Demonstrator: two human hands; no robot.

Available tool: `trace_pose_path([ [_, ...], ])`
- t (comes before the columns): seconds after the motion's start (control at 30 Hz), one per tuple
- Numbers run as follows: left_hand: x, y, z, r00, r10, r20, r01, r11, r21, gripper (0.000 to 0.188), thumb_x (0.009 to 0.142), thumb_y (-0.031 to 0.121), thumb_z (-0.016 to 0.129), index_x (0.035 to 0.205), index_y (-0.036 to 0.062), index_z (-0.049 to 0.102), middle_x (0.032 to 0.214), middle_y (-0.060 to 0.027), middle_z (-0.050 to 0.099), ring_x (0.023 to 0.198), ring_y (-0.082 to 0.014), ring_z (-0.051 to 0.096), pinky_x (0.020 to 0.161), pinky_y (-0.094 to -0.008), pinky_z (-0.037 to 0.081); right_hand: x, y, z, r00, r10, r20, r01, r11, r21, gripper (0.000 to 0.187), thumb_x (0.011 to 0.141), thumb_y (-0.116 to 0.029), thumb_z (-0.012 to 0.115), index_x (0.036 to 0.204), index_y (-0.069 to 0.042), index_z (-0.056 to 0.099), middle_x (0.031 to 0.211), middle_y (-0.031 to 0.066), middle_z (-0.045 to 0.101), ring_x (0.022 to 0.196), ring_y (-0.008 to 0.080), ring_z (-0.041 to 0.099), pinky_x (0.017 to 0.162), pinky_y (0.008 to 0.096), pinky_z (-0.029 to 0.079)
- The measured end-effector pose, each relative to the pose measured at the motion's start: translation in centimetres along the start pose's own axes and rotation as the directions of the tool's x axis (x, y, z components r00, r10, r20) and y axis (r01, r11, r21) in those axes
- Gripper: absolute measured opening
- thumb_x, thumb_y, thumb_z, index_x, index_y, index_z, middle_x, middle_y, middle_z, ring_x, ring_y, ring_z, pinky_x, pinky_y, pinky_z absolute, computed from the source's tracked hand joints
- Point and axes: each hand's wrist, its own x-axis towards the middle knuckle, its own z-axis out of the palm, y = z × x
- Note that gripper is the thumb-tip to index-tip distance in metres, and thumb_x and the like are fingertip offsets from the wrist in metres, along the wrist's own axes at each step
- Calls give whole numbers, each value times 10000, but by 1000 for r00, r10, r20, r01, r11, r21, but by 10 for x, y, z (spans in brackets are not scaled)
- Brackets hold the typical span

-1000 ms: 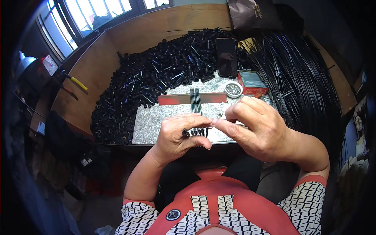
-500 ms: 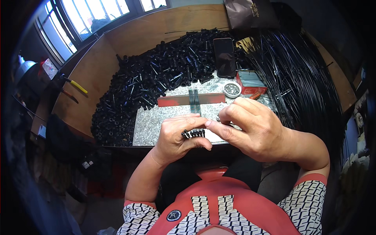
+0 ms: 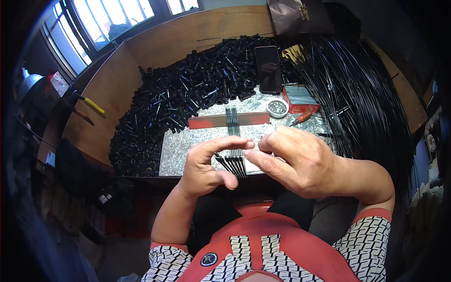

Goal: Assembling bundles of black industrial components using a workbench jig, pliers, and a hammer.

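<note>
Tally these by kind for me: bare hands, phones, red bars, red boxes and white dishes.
Hands: 2 (left hand, right hand)
Phone: 1
Red bar: 1
Red box: 1
White dish: 1
Total: 6

Finished in matt wood at the far panel point(image 3: 197, 27), glossy plastic on the black fittings point(image 3: 195, 80), smooth gloss on the thin rods point(image 3: 233, 123).

Rods point(image 3: 232, 131) cross the bar point(image 3: 202, 122) on the slab point(image 3: 185, 148) — fittings point(image 3: 155, 108) pile left and behind, the dish point(image 3: 278, 116) sits right — phone point(image 3: 268, 70) behind it, seemingly against the fittings.
</note>
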Motion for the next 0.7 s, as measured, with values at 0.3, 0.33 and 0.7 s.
trace_pose_path([
  [0.3,-8,-7,-9,997,-43,-66,40,997,-60,192,806,104,716,952,-19,696,971,-169,703,934,-238,681,839,-319,528,-2,3,-1,1000,10,10,-9,999,-50,330,728,-46,618,1051,19,641,803,96,539,658,212,563,530,306,457],
  [0.33,-7,-6,-9,999,-5,-53,6,1000,16,201,808,117,717,956,-17,697,965,-162,705,933,-238,683,836,-318,529,-2,2,-2,1000,16,24,-14,998,-61,338,727,-51,620,1059,8,646,801,93,535,655,211,561,528,308,457],
  [0.7,-3,-4,-5,992,126,-10,-115,932,345,319,782,254,728,978,4,704,920,-113,716,893,-260,695,824,-347,536,-1,3,-6,998,12,64,-3,991,-137,381,726,-86,627,1100,-17,653,824,79,527,712,197,542,587,281,462],
])
